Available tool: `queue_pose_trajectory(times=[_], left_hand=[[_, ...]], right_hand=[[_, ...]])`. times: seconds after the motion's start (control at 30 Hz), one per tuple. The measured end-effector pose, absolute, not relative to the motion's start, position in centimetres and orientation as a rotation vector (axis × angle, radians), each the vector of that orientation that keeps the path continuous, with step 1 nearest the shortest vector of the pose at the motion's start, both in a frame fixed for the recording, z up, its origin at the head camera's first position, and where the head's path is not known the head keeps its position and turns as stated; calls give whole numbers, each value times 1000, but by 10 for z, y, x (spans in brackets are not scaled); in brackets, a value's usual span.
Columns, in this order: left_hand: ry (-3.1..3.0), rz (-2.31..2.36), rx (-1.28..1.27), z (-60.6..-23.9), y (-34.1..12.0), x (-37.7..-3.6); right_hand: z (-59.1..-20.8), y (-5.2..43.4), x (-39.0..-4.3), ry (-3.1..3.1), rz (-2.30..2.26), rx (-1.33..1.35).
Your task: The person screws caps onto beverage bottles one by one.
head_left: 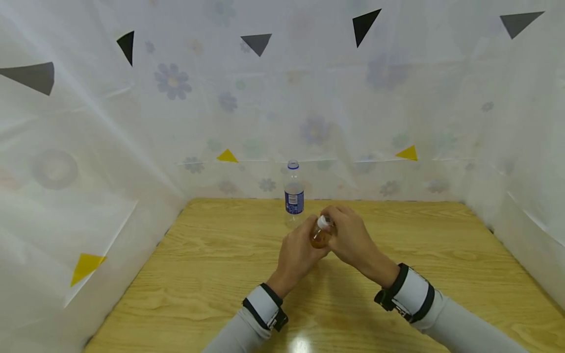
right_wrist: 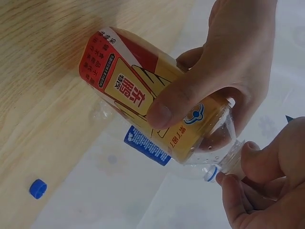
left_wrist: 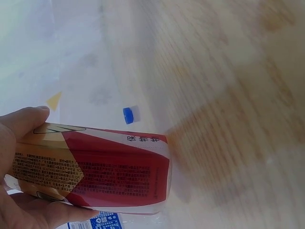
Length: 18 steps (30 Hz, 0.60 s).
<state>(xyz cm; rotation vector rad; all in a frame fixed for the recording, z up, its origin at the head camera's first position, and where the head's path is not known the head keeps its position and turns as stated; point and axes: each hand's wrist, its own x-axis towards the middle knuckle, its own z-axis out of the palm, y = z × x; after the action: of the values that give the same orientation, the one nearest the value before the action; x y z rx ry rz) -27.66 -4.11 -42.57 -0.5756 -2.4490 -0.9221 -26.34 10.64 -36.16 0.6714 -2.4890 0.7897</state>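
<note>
My left hand (head_left: 300, 252) grips a drink bottle (right_wrist: 138, 90) round its body, and the bottle's red and gold label shows in both wrist views. At the bottle's neck, my right hand (head_left: 353, 240) pinches the white cap (head_left: 324, 222) between thumb and fingers. The head view shows the bottle's top with amber liquid inside. Just beyond the hands stands a clear bottle (head_left: 294, 198) with a blue label, upright, its mouth uncapped. A loose blue cap (right_wrist: 38, 189) lies on the table, seen in both wrist views.
The wood-grain table (head_left: 220, 274) runs back to a pale flower-patterned sheet (head_left: 265, 113), with more sheeting at both sides. Yellow triangles (head_left: 407, 153) and dark triangles (head_left: 366, 27) mark the sheets.
</note>
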Motion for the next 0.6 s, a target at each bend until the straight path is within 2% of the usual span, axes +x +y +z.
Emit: queue_pose_trajectory(times=[0.6], left_hand=[[-2451,-861,-570,-425,-38,-274]], right_hand=[[-366,107,-264,-2413,718,661]])
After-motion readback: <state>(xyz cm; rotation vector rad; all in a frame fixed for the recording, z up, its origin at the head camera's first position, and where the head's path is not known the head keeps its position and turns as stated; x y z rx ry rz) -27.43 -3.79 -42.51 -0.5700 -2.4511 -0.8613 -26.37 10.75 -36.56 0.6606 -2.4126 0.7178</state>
